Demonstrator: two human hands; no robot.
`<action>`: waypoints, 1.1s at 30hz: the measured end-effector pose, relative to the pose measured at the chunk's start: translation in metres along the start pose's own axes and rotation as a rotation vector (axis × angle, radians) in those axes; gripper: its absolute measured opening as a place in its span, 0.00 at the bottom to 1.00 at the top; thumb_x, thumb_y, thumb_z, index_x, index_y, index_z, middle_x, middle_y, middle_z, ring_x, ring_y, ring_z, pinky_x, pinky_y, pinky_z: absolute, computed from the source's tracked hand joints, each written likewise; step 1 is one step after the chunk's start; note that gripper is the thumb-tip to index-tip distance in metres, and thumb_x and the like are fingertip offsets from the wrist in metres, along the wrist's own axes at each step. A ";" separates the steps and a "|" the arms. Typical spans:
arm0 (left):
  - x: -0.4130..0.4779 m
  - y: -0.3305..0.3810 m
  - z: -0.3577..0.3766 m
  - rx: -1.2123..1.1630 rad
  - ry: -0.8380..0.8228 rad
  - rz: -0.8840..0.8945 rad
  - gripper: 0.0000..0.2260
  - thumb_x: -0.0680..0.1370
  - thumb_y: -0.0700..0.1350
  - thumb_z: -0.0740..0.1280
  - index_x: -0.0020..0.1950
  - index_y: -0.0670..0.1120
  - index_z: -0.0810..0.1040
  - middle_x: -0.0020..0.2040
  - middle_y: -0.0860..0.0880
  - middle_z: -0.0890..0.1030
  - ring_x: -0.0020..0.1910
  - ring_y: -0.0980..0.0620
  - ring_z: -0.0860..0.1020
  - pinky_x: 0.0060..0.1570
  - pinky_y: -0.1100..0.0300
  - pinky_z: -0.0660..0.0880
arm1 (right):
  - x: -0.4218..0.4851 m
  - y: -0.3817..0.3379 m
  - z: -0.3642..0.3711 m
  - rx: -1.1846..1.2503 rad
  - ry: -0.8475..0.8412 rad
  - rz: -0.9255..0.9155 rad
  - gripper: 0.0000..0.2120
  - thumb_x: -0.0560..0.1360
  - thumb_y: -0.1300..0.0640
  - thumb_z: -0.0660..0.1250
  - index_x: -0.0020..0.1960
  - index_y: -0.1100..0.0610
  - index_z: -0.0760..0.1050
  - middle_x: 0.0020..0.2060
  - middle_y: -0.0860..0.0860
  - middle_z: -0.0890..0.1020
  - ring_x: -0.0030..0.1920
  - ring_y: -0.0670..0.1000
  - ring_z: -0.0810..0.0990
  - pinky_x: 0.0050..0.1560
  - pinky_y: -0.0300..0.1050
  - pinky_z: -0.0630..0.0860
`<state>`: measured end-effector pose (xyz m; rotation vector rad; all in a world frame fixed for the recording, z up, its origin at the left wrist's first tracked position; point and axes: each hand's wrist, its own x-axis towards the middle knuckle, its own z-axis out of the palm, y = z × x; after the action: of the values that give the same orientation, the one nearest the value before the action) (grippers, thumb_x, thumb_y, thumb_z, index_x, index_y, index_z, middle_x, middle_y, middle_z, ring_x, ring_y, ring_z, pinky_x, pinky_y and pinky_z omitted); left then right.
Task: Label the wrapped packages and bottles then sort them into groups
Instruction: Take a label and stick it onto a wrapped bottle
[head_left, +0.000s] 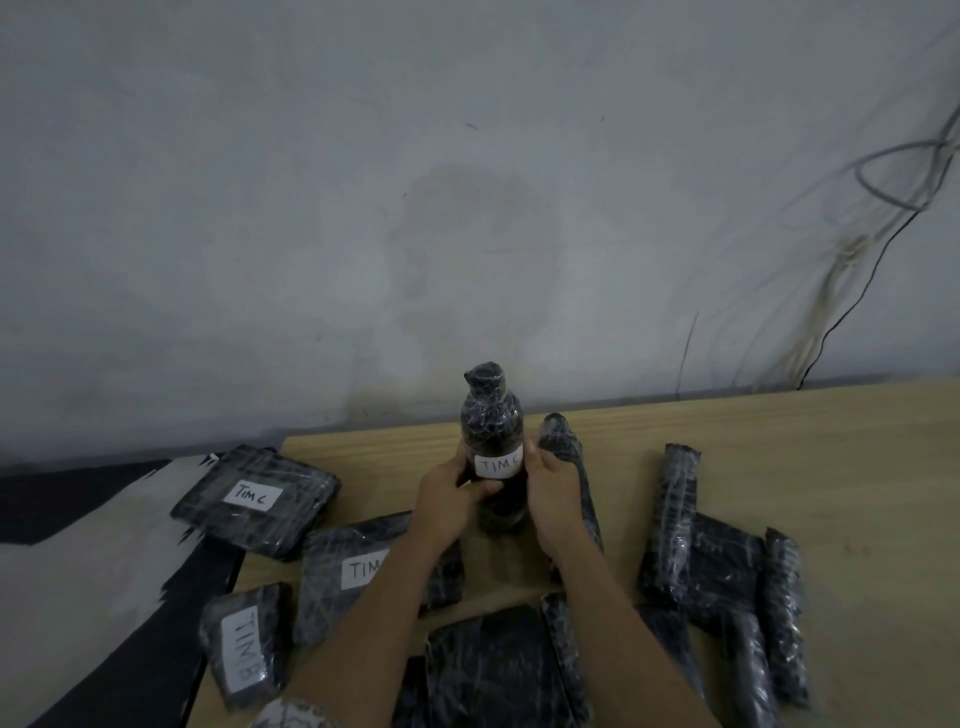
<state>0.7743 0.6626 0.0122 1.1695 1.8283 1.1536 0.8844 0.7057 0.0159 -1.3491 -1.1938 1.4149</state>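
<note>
Wrapped packages (493, 670) are crowded nearest, and beyond them the upright bottle (491, 415) is clasped on the surface (779, 441) by left hand (447, 499) and right hand (553, 493) at its label (497, 466), which could be creased or peeled if pressed unevenly

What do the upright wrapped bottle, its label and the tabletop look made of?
The wrapped bottle: dark layer, apparently black plastic, under clear glossy film; crinkles and white glints. Its label: matte white paper or sticker, handwritten ink. The tabletop: light wood grain, matte; possibly laminate, can't tell.
</note>
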 end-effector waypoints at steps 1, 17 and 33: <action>0.001 0.001 -0.001 0.006 -0.015 -0.004 0.21 0.72 0.37 0.71 0.64 0.41 0.75 0.60 0.44 0.80 0.61 0.47 0.77 0.58 0.58 0.72 | -0.001 0.000 -0.005 0.025 -0.038 0.005 0.13 0.81 0.57 0.59 0.47 0.58 0.81 0.46 0.54 0.83 0.52 0.55 0.81 0.57 0.54 0.78; -0.010 0.008 0.007 0.110 -0.069 -0.015 0.21 0.74 0.34 0.68 0.67 0.41 0.71 0.63 0.43 0.77 0.63 0.46 0.74 0.60 0.60 0.69 | -0.008 -0.012 -0.033 -0.362 -0.249 -0.144 0.17 0.75 0.74 0.57 0.61 0.65 0.76 0.51 0.53 0.78 0.54 0.48 0.73 0.58 0.38 0.69; -0.062 0.012 -0.003 0.450 -0.050 -0.170 0.43 0.76 0.44 0.68 0.76 0.40 0.37 0.78 0.42 0.49 0.75 0.43 0.54 0.72 0.52 0.59 | -0.055 -0.005 -0.026 -0.511 0.158 -0.104 0.10 0.76 0.66 0.63 0.53 0.72 0.75 0.50 0.64 0.79 0.54 0.61 0.77 0.52 0.50 0.74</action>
<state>0.7988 0.6066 0.0294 1.2389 2.1674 0.6271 0.9145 0.6559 0.0328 -1.6765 -1.5566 0.9394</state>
